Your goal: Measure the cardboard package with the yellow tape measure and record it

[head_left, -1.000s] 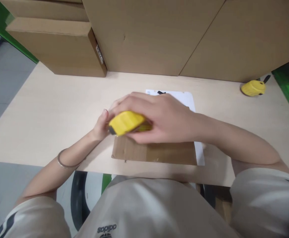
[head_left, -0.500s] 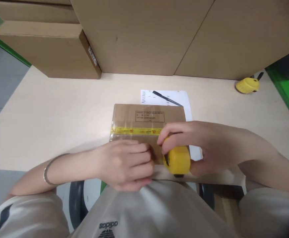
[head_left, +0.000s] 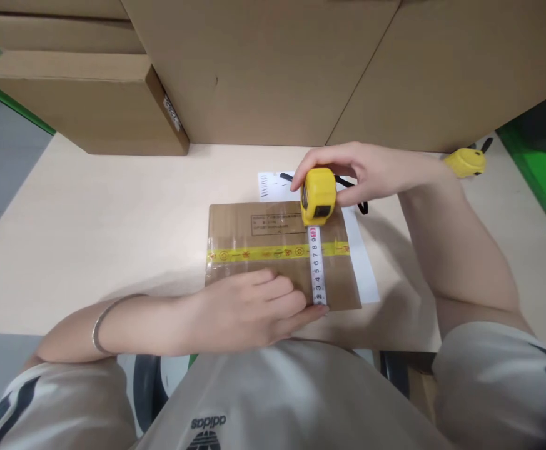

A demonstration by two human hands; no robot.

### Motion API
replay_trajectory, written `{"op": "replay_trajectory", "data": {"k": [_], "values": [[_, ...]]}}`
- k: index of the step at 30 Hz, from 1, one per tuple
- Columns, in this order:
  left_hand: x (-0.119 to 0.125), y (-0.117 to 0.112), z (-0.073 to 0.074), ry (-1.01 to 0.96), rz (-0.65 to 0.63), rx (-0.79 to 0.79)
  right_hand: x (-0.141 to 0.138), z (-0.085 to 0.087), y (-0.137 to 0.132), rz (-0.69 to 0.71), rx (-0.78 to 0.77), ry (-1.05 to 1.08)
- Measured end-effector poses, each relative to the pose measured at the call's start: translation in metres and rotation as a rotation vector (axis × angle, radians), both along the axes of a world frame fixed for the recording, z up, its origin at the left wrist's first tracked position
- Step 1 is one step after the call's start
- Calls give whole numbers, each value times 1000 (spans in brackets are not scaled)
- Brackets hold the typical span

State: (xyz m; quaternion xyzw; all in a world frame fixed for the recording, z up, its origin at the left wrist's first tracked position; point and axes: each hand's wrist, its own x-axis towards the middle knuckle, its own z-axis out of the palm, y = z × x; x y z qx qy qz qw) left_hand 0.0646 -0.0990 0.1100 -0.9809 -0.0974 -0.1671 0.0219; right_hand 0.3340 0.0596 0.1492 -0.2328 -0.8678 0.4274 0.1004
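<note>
A small flat cardboard box (head_left: pixel 230 228) with yellow printed packing tape across it lies in front of me. My right hand (head_left: pixel 366 169) grips the yellow case of a tape measure (head_left: pixel 319 194) over the box's far edge. From the case, the white blade (head_left: pixel 316 262) runs toward me across the box top, with numbers up to a red 10 visible. My left hand (head_left: pixel 258 309) lies over the box's near edge, fingers curled, a fingertip and thumb side at the blade's end. Exactly how it pinches the end is partly hidden.
Under the box's far right side lies a white paper sheet (head_left: pixel 364 275), with a black pen (head_left: pixel 288 177) on it, partly covered. A second yellow tape measure (head_left: pixel 465 162) sits at the back right. Large cardboard boxes (head_left: pixel 263 81) stand along the back, a smaller one (head_left: pixel 94 112) at left.
My right hand has moved away from me with the tape measure, from the near edge to the far edge, drawing out the blade. My left hand has shifted right to the blade's end.
</note>
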Motion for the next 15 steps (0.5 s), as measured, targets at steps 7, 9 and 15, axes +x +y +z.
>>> {"op": "replay_trajectory", "data": {"k": [7, 9, 15], "values": [[-1, 1, 1, 3, -24, 35, -9, -20, 44, -59, -180, 173], [-1, 2, 1, -4, -14, 26, -12, -28, 49, -45, -200, 140], [-2, 4, -1, -32, -17, -23, -6, -20, 35, -24, -136, 202]]}}
